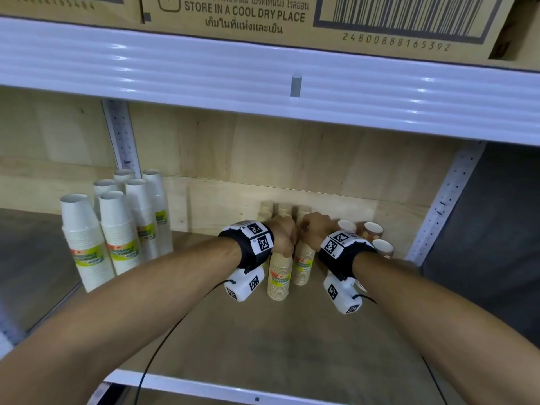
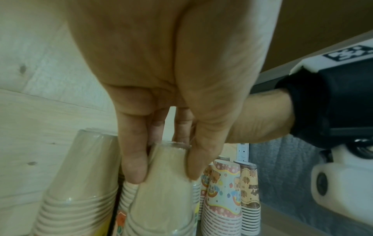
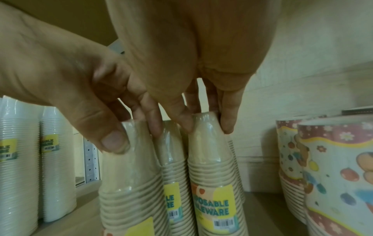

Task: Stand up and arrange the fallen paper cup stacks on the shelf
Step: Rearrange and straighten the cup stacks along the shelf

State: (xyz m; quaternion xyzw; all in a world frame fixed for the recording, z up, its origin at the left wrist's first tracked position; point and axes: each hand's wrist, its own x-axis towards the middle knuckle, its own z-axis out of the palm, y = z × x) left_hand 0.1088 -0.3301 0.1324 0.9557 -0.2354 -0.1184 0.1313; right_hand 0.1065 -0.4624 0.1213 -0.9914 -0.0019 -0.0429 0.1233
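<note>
Two wrapped stacks of brown paper cups stand side by side, rims down, mid-shelf. My left hand (image 1: 285,239) grips the top of the left brown stack (image 1: 279,276), thumb and fingers curled round its top cup (image 2: 165,183). Beside it, my right hand (image 1: 312,229) pinches the top of the right brown stack (image 1: 302,264) between thumb and fingers (image 3: 227,126); its label (image 3: 212,206) faces the right wrist view. Further brown stacks (image 1: 285,209) stand behind, against the back wall. The two hands nearly touch.
Several white cup stacks (image 1: 117,229) stand upright at the left. Patterned cup stacks (image 1: 374,232) stand close on the right by the metal upright (image 1: 447,206). An upper shelf edge (image 1: 263,92) with cardboard boxes hangs overhead. The front shelf board (image 1: 263,331) is bare wood.
</note>
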